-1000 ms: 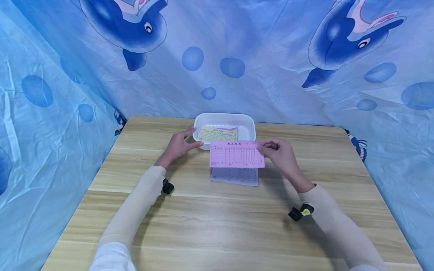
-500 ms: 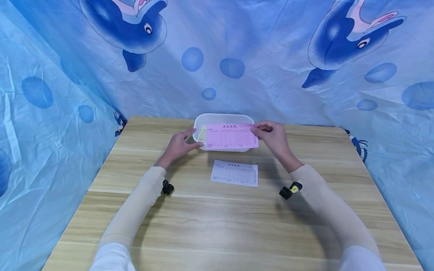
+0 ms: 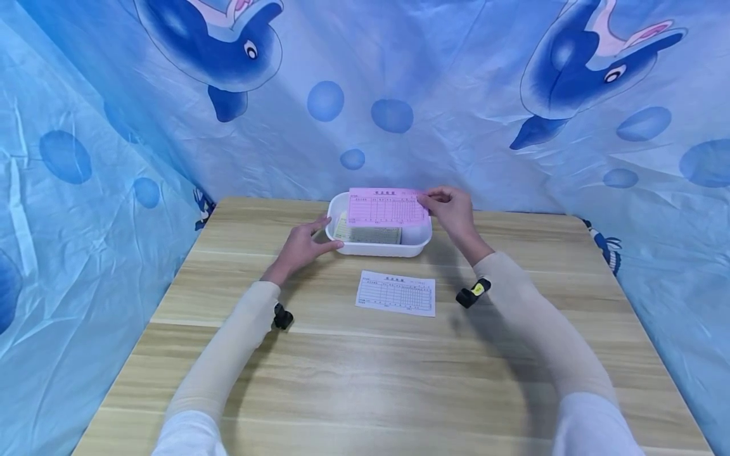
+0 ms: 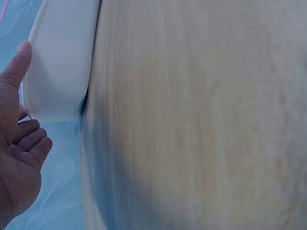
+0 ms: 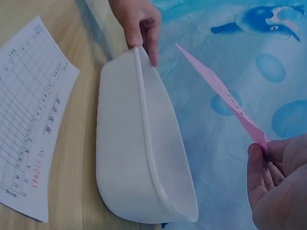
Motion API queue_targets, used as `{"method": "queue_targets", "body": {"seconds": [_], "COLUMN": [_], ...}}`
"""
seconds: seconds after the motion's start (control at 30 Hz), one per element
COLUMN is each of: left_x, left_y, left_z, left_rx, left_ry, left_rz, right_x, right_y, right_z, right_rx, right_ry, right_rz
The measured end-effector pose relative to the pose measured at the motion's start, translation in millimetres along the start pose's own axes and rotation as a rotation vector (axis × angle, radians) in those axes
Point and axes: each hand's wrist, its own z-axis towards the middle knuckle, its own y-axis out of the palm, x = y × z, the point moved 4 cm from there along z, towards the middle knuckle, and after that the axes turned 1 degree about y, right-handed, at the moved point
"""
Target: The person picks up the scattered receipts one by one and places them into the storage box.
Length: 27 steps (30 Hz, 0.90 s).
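My right hand pinches a pink receipt slip at its right end, above the white plastic box. In the right wrist view the slip is seen nearly edge-on, apart from the box. My left hand holds the left end of the box, its thumb at the near rim and its fingers around the far side. Inside the box lies a yellowish slip, partly covered by the pink one. A white receipt slip rests flat on the table in front of the box.
The wooden table reaches back to a blue curtain printed with dolphins, close behind the box. Another curtain side stands along the left. Black wrist cameras sit on both sleeves.
My right hand has carried the pink slip away from me, from over the white slip to above the box. The white slip is now uncovered. My left hand stays at the box.
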Motion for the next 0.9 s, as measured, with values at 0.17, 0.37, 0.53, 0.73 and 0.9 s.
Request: {"method": "queue_targets", "body": {"seconds": [0.17, 0.37, 0.53, 0.73, 0.9], "left_x": [0.6, 1.9, 0.9, -1.3, -2.2], "left_y": [1.1, 0.5, -0.1, -0.3, -1.4], "left_z": [-0.4, -0.4, -0.2, 0.3, 0.8], "left_rx": [0.007, 0.005, 0.011, 0.010, 0.005], "left_ry": [0.010, 0.018, 0.016, 0.006, 0.003], "left_rz": [-0.012, -0.021, -0.007, -0.013, -0.011], "right_x": [3, 9, 18, 30, 37], "right_y": [6, 18, 29, 40, 48], "right_z": [12, 21, 27, 31, 32], "right_rx": [0.017, -0.004, -0.021, -0.027, -0.047], "right_ry": [0.017, 0.027, 0.021, 0.039, 0.066], "right_rz": [-0.009, -0.069, -0.118, -0.149, -0.166]}}
